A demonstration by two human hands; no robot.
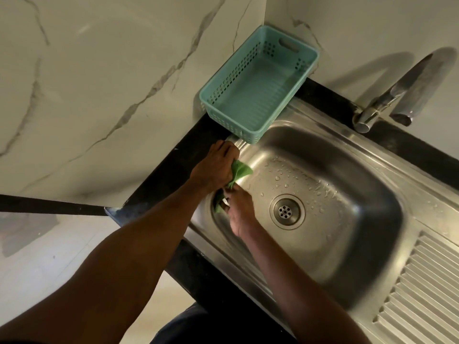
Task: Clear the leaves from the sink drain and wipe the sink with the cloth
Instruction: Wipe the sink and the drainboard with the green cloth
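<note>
the green cloth [239, 173], soft, light and probably damp, hangs bunched left of the drain [285, 211] over the sink [347, 219] wall, left hand [215, 167] clenched on top, right hand [239, 209] pinching its lower end.

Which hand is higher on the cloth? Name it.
The left hand: it grips the green cloth at the sink rim. The right hand holds the cloth's lower end, down inside the basin beside the drain.
</note>
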